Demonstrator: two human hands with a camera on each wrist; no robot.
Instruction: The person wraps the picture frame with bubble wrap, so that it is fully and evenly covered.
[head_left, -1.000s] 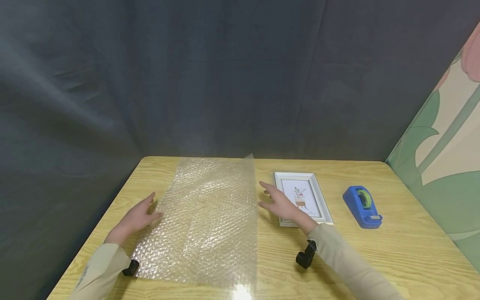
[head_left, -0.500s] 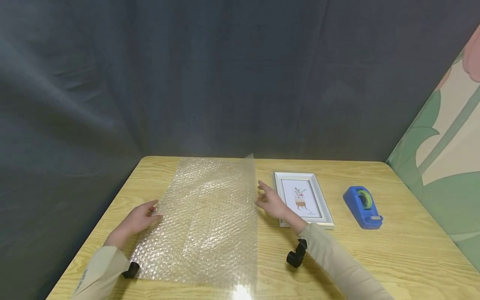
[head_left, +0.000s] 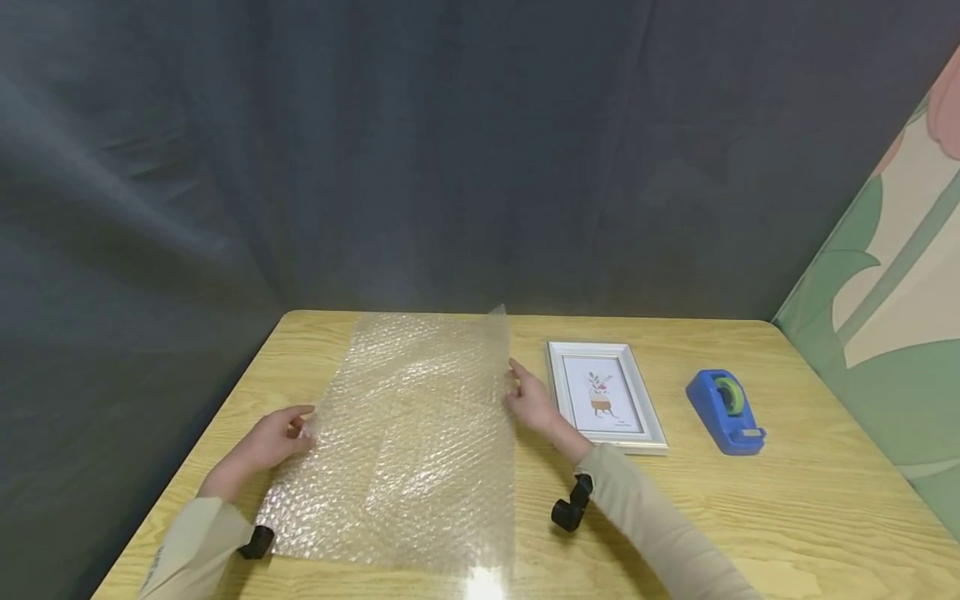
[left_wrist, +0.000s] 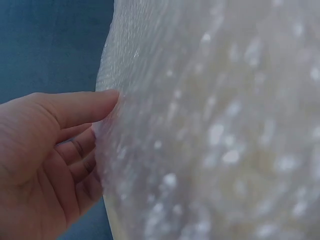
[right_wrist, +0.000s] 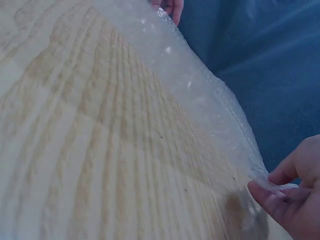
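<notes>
A sheet of clear bubble wrap [head_left: 412,442] lies spread over the wooden table in the head view. My left hand [head_left: 268,442] pinches its left edge. In the left wrist view the thumb presses on top of the bubble wrap [left_wrist: 200,125], with the other fingers behind the edge. On the opposite side my right hand [head_left: 534,407] holds the right edge. The right wrist view shows thumb and finger of this right hand [right_wrist: 297,192] pinching a bit of the film. The picture frame [head_left: 600,396] lies just right of my right hand.
A blue tape dispenser [head_left: 723,412] with a green roll stands at the right of the table [head_left: 810,500]. A dark curtain [head_left: 480,158] hangs behind and to the left. At far right is a wall with a plant pattern [head_left: 892,275].
My right hand has moved left from beside the picture frame to the bubble wrap's right edge and gripped it. My left hand's fingers have closed on the left edge.
</notes>
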